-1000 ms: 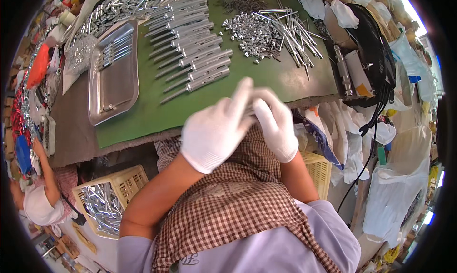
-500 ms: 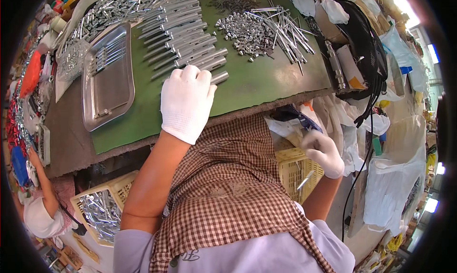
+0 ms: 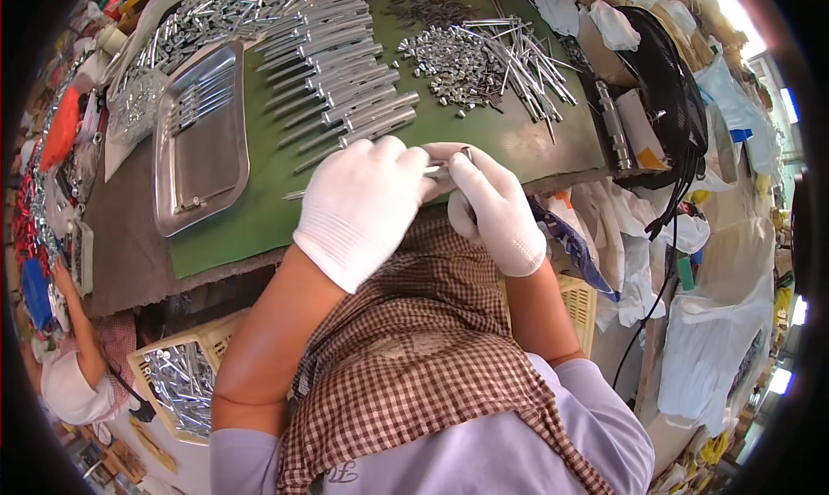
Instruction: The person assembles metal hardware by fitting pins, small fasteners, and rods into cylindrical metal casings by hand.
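My left hand (image 3: 363,203), in a white knit glove, is wrapped round a metal tube with a thin rod (image 3: 294,196) sticking out to its left. The tube's right end meets my gloved right hand (image 3: 496,206), whose thumb and fingers are pinched together there. A small metal end (image 3: 467,153) shows between the right fingers; most of it is covered. Just beyond my hands lies a row of silver tubes with rods (image 3: 376,119), side by side on the green mat (image 3: 259,227).
A steel tray (image 3: 207,184) with several rods stands left. Small metal caps (image 3: 453,67) and loose thin rods (image 3: 540,76) are heaped at the far right. A crate of metal parts (image 3: 186,391) is low left. A black cable (image 3: 643,326) hangs right; another person (image 3: 78,383) is at far left.
My right hand has come up from beside the yellow basket to meet my left. The left hand has drawn the nearest tube slightly toward me and right. A metal piece near the basket is out of sight.
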